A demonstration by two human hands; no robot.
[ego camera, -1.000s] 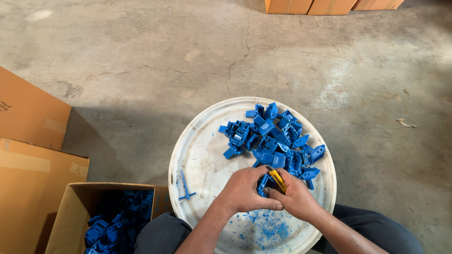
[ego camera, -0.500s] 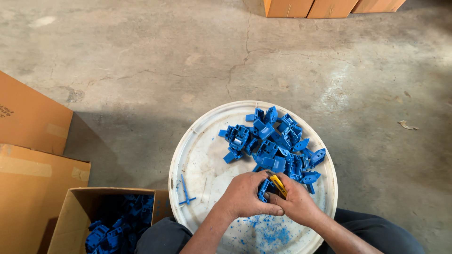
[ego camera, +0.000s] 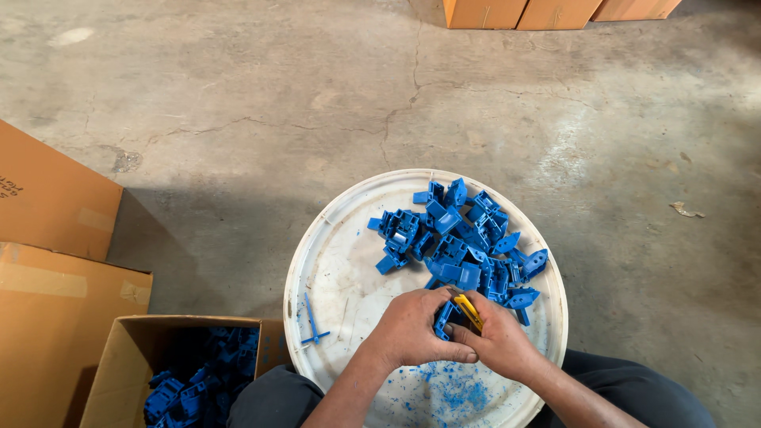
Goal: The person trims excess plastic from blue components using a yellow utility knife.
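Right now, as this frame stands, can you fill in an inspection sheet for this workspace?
Surface: round white tray on a cracked concrete floor.
Job's things: pile of blue plastic parts; one blue part held between both hands, against a yellow tool.
Clutter: blue shavings and a loose blue strip on the tray.
Hands: left hand grips the part; right hand holds the yellow tool.
Cables: nothing seen.
Surroundings: open cardboard box of blue parts, more closed boxes.

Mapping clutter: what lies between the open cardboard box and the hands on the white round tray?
Head view: a thin blue plastic sprue stick on the white round tray; otherwise bare tray.
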